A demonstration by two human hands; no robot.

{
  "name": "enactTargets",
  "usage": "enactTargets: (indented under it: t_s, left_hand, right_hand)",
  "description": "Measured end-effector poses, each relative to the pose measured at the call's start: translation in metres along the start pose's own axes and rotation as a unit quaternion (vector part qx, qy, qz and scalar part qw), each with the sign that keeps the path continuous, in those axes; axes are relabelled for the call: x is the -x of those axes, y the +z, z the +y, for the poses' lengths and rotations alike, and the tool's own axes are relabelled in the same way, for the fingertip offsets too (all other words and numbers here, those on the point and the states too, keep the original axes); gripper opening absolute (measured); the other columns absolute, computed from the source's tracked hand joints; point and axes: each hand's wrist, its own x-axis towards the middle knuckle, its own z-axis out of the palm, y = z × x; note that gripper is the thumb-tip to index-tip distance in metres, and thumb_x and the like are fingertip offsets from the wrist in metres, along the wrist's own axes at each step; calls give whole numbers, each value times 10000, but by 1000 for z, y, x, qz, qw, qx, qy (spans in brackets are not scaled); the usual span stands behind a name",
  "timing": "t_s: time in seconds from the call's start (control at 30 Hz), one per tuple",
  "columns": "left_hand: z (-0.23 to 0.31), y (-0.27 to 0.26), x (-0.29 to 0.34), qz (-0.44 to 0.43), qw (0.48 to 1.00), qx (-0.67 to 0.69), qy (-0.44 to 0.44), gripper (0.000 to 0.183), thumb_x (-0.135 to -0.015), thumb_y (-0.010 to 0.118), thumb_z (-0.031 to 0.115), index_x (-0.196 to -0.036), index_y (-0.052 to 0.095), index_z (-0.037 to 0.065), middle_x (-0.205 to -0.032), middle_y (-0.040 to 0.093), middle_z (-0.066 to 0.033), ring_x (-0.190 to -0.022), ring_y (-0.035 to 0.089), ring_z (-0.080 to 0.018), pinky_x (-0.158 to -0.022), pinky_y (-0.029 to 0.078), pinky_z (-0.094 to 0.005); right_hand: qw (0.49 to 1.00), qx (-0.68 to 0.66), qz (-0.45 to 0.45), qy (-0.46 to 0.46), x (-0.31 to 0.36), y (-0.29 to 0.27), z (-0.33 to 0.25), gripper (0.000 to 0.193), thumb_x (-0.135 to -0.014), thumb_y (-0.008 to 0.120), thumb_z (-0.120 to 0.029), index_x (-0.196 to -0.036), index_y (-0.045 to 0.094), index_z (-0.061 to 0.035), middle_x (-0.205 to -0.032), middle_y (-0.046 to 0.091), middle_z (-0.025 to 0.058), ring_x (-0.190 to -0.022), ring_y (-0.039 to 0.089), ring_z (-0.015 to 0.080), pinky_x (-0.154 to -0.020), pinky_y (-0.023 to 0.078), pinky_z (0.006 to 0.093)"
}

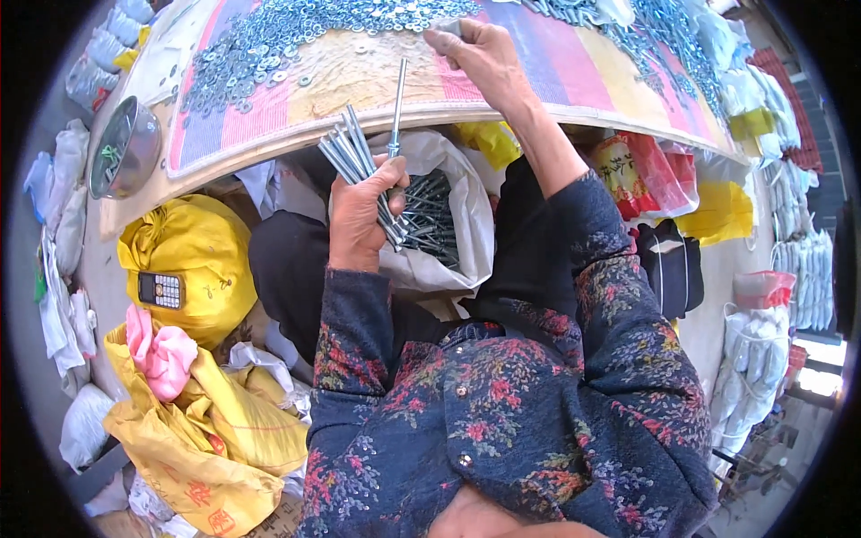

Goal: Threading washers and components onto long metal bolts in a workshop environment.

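My left hand (360, 211) is closed round a bundle of long metal bolts (345, 148), their shafts fanning out upward. One bolt (399, 103) stands apart from the bundle, upright at the thumb and forefinger, with a fitting low on its shaft. Below and right of this hand, a white sack (471, 211) holds many more bolts (429, 211). My right hand (489, 58) is over the table's near part, beside a large spread of washers (269, 54). Its fingers are pinched together, with something greyish at the tips; what they hold is too small to tell.
A striped cloth (592, 72) covers the table, with small metal fasteners (668, 54) heaped at the far right. On the left stand a metal bowl (126, 148) and a yellow bag (193, 255) with a phone (161, 290) on it. Wrapped bundles (803, 278) line the right side.
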Motion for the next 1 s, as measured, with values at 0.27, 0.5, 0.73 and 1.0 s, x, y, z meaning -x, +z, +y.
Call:
enactTargets:
  t_s: [0.27, 0.5, 0.73, 1.0]
  left_hand:
    - [2, -7, 4, -74, 997, -9, -3, 170, -807, 675, 21, -945, 587, -26, -728, 578, -87, -508, 515, -115, -414, 396, -204]
    - [13, -16, 4, -71, 997, 36, -4, 150, -827, 680, 58, -931, 598, -14, -724, 585, -78, -481, 501, -103, -417, 389, -195]
    - [21, -23, 0, -51, 994, 85, 52, 115, -860, 628, 37, -934, 568, -28, -785, 577, -93, -510, 498, -99, -430, 402, -193]
    - [21, -14, 4, 34, 987, 123, 94, 183, -816, 690, 23, -982, 616, -1, -751, 605, -84, -549, 549, -156, -452, 439, -245]
  right_hand:
    - [986, -54, -146, -62, 3, -6, -21, 252, -879, 696, -278, -824, 671, -34, -644, 479, -46, -599, 407, 43, -535, 334, 209]
    - [979, 54, -181, -77, -8, 4, -52, 366, -876, 651, -383, -1003, 708, -45, -734, 636, 57, -673, 560, 129, -642, 446, 300]
    - [900, 341, 120, -243, 31, 25, -13, 377, -949, 484, -346, -1227, 583, -113, -1179, 613, 166, -1091, 552, 392, -916, 447, 454]
    - [934, 104, -96, -327, 134, 94, -122, 390, -782, 639, -407, -1032, 633, -108, -1190, 512, 275, -1178, 482, 426, -997, 341, 575]
